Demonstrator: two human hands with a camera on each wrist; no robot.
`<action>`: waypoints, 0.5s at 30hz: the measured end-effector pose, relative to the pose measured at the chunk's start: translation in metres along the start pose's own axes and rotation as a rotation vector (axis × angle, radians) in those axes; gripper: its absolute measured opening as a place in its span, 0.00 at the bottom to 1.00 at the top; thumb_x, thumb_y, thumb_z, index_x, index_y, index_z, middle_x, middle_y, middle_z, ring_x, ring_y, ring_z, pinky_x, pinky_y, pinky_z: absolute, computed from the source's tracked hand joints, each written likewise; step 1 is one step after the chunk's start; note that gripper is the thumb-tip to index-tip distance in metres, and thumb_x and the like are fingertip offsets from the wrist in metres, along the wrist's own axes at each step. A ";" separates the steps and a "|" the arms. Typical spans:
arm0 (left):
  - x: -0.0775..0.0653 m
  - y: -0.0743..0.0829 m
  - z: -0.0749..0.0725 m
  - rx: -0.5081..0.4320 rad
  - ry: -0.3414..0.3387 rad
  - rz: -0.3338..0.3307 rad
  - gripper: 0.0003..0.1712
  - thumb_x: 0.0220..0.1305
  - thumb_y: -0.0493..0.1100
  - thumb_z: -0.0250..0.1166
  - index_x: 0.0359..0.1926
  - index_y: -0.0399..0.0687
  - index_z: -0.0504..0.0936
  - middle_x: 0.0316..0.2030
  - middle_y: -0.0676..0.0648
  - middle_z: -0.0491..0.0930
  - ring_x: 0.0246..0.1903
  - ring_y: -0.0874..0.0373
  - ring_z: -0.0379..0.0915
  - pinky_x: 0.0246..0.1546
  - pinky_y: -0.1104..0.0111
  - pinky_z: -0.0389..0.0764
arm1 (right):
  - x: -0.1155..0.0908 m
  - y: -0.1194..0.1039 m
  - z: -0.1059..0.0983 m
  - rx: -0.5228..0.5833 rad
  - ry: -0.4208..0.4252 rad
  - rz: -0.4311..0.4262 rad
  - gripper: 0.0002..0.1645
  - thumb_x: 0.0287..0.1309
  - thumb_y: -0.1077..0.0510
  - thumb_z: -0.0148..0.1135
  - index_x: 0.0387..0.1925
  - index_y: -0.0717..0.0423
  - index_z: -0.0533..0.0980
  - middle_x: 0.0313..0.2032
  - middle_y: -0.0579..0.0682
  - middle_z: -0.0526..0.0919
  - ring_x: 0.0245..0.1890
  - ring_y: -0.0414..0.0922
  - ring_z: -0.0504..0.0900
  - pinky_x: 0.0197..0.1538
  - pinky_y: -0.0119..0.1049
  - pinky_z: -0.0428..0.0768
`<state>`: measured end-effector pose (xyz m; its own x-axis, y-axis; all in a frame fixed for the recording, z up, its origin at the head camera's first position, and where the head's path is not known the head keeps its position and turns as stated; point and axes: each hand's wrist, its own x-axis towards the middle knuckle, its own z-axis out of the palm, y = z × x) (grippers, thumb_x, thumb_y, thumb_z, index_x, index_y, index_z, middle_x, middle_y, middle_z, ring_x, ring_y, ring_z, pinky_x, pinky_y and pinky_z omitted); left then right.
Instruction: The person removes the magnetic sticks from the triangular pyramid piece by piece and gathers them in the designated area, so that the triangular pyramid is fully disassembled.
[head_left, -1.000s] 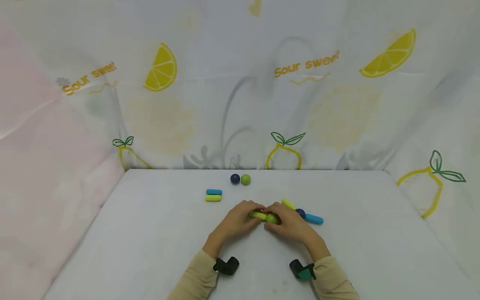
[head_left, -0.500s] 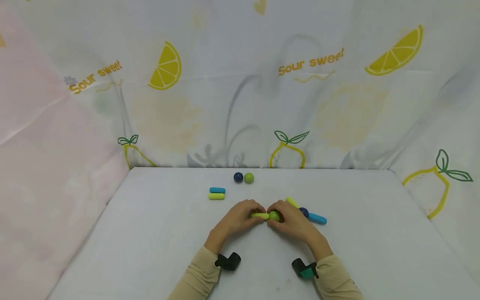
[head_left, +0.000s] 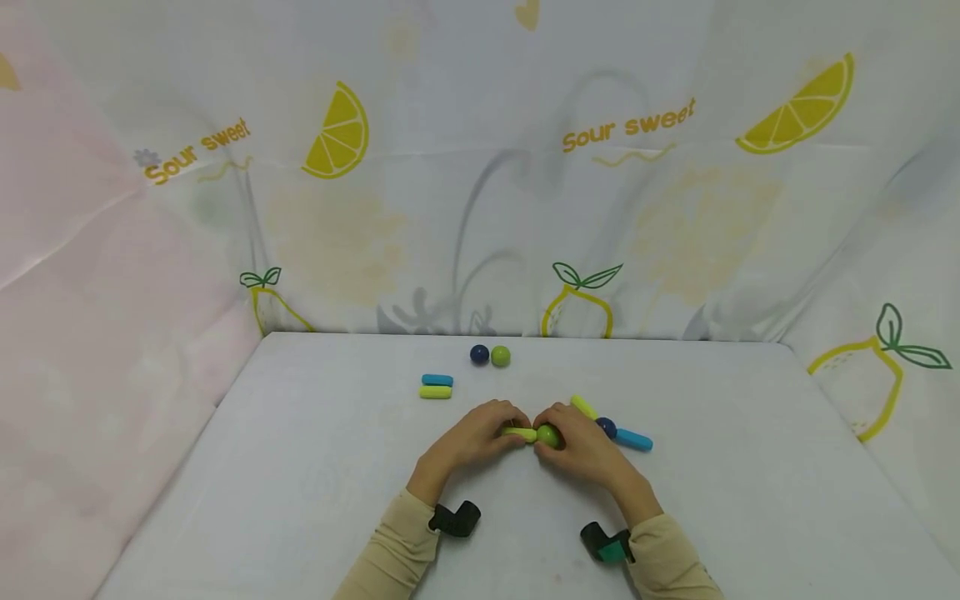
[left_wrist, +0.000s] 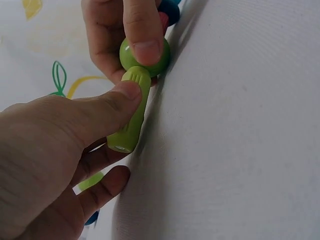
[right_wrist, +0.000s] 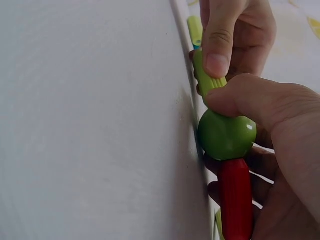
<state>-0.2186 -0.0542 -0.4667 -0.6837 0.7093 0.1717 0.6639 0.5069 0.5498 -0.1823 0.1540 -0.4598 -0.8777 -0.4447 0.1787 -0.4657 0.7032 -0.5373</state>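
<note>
My left hand [head_left: 476,435] pinches a yellow-green rod [left_wrist: 131,131] between thumb and fingers. Its far end meets a green ball [right_wrist: 227,137], which my right hand [head_left: 587,447] grips. In the right wrist view, the right thumb lies over the joint between rod and ball. A red rod [right_wrist: 235,197] extends from the ball's other side, along the right fingers; the head view hides it behind that hand. Just beyond the right hand lie a yellow-green rod [head_left: 583,407], a dark blue ball [head_left: 605,428] and a blue rod [head_left: 634,440], end to end.
Farther back on the white table [head_left: 300,467] sit another dark blue ball [head_left: 479,355] and green ball [head_left: 500,356], side by side. Left of them, a short blue rod [head_left: 437,380] lies against a yellow-green rod [head_left: 436,392]. A lemon-print cloth [head_left: 450,208] hangs behind the table.
The held yellow-green rod has turned slightly, from tilted to nearly level, and its end stays at the green ball. Both hands keep their grips. The head view has shifted a little.
</note>
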 end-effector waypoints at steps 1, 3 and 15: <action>0.000 -0.001 0.000 0.000 -0.002 0.004 0.11 0.63 0.45 0.63 0.44 0.48 0.81 0.38 0.52 0.80 0.38 0.62 0.72 0.44 0.70 0.73 | 0.000 0.000 0.000 -0.003 0.003 0.001 0.12 0.54 0.56 0.66 0.41 0.50 0.77 0.37 0.42 0.78 0.36 0.36 0.72 0.41 0.31 0.74; 0.000 -0.001 0.000 0.002 -0.009 0.008 0.11 0.63 0.45 0.62 0.44 0.47 0.80 0.38 0.52 0.80 0.37 0.62 0.72 0.44 0.70 0.73 | 0.000 0.000 0.001 -0.008 0.003 0.006 0.12 0.54 0.56 0.66 0.41 0.50 0.77 0.37 0.41 0.78 0.36 0.36 0.72 0.41 0.31 0.74; -0.007 -0.009 -0.013 -0.003 -0.057 -0.038 0.10 0.61 0.43 0.65 0.43 0.48 0.81 0.38 0.53 0.80 0.40 0.63 0.72 0.46 0.70 0.73 | 0.000 -0.001 0.002 -0.021 -0.031 0.047 0.11 0.54 0.55 0.65 0.40 0.47 0.77 0.37 0.40 0.77 0.36 0.36 0.72 0.42 0.33 0.74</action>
<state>-0.2241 -0.0700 -0.4617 -0.6900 0.7164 0.1036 0.6368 0.5328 0.5573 -0.1815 0.1521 -0.4607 -0.8949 -0.4276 0.1281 -0.4266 0.7348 -0.5273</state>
